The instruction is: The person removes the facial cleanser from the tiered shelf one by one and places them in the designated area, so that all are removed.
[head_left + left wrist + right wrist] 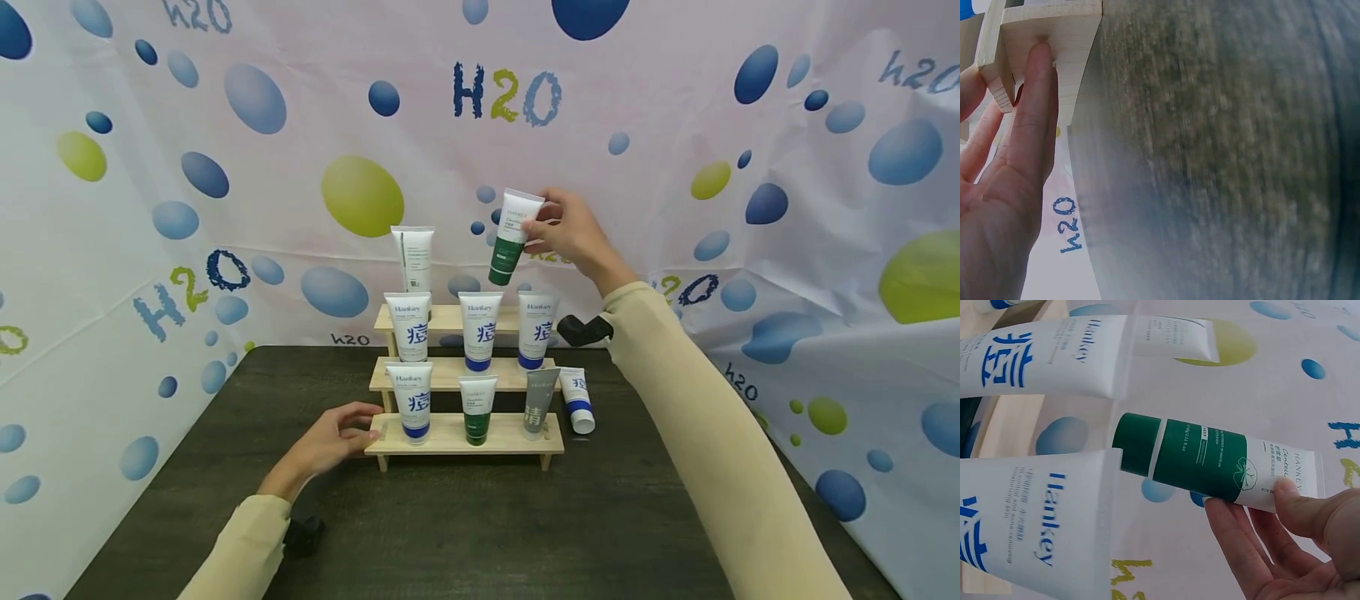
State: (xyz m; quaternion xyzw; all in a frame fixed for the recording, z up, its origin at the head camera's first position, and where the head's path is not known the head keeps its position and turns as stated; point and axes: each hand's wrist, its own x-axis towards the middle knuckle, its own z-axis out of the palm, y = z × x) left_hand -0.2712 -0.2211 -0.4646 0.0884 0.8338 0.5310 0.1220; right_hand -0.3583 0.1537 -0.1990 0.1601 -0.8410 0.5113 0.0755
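Note:
My right hand [573,229] pinches a white-and-green tube [1204,456] near its flat white end, thumb on the front and fingers behind. The tube is tilted, green cap down, above the top tier of a three-tier wooden display rack [510,446]. At the rack's lower left end, my left hand [330,442] holds the bottom tier. In the left wrist view, a fingertip [1039,53] presses the wood and the thumb lies across the edge. A white tube [416,254] stands at the top tier's left. Three white-and-blue tubes [479,329] line the middle tier.
On the bottom tier stand a white-and-blue tube [411,400], a small white-and-green tube [477,408] and a grey tube [538,404]. Another white-and-blue tube [577,400] lies on the dark table [480,533], right of the rack. A printed backdrop [450,167] hangs behind.

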